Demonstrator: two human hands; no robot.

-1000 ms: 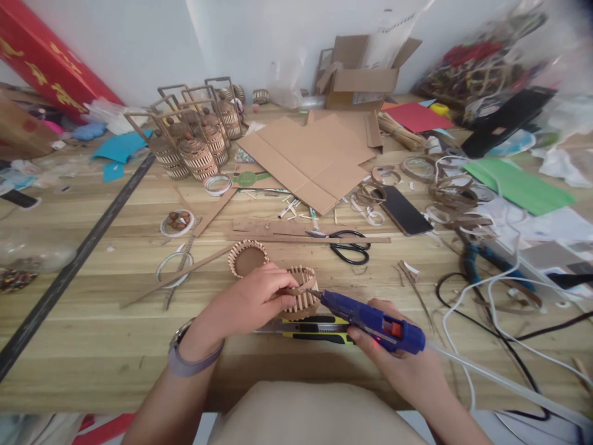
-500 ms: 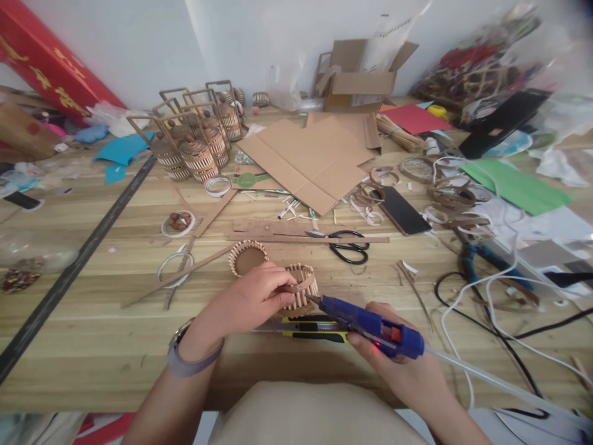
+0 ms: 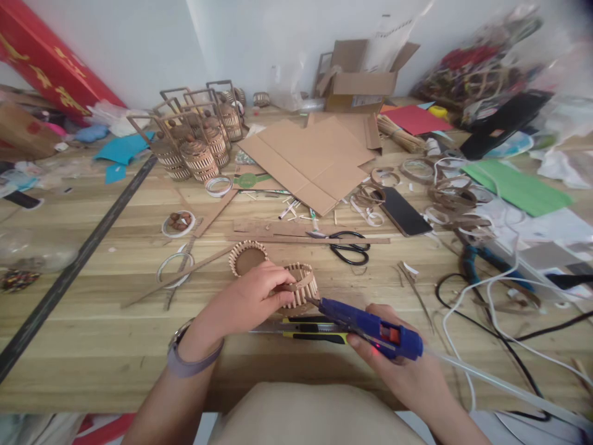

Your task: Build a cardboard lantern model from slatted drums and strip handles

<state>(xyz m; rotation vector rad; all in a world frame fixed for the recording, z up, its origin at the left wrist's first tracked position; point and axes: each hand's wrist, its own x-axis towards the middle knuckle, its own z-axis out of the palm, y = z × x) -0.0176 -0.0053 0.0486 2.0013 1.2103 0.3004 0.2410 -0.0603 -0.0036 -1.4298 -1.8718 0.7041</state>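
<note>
A small round basket (image 3: 306, 290) with upright stick slats stands in front of me. My left hand (image 3: 252, 296) is closed at its left side, thumb and fingers pinching a brown cardboard strip (image 3: 304, 282) that curves along the slats near the rim. My right hand (image 3: 398, 358) is wrapped round a blue hot glue gun (image 3: 370, 326) with a small red light showing. The gun's nozzle points left and lies close to the basket's lower right side; whether it touches, I cannot tell. Behind my left hand sits a second slatted round basket (image 3: 249, 258).
Two yellow-black utility knives (image 3: 315, 337) lie under the gun's nozzle. Black-handled scissors (image 3: 349, 247), cardboard strips (image 3: 273, 227) and a phone (image 3: 403, 211) lie beyond. Finished lidded baskets with handles (image 3: 199, 157) stand at the back left. White and black cables (image 3: 491, 290) tangle at right.
The strip's free end has come down and in against the basket's slats. The glue gun's nozzle has shifted very slightly down and right.
</note>
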